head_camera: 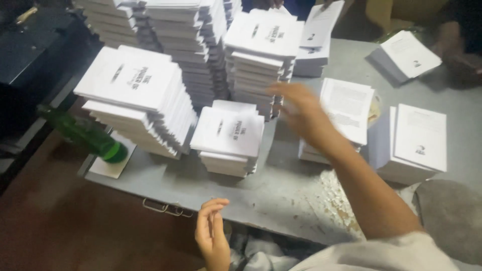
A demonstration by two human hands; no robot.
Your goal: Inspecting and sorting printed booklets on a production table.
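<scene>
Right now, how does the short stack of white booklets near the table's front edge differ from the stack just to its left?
The short stack has far fewer booklets than the left stack, so it is much lower. The short stack sits fairly straight; the left stack leans and fans out toward its top. A green bottle lies beside the left stack, none beside the short stack. Both hold white booklets with dark cover print and rest on the grey table.
</scene>
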